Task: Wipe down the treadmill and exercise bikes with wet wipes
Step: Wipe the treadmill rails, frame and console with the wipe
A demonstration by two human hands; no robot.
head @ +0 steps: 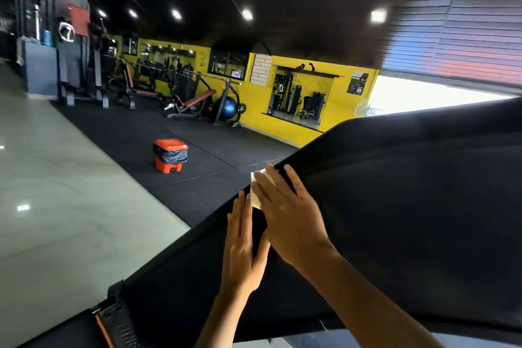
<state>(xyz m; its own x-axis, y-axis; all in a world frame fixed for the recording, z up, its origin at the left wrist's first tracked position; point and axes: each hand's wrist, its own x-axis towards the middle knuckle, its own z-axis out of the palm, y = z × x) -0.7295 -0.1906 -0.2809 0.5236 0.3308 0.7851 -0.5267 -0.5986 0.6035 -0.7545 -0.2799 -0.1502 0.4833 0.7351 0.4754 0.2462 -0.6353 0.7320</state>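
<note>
A: Hands, quick?
B: The right hand (291, 217) is flat, fingers straight, pressing the white wet wipe (257, 193) onto the left edge of the black panel (395, 192), probably the treadmill's. The left hand (243, 243) is flat too, just beside it on the same edge, holding nothing.
A: Risk?
B: The wipe's pinned, not pinched, and it overhangs the edge. A fast stroke could roll it off onto the floor mat (175, 189). The orange bin (170, 154) is well apart.

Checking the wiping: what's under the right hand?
A white wet wipe, pressed on the black treadmill panel. Only its left edge shows; the right hand covers the rest.
</note>
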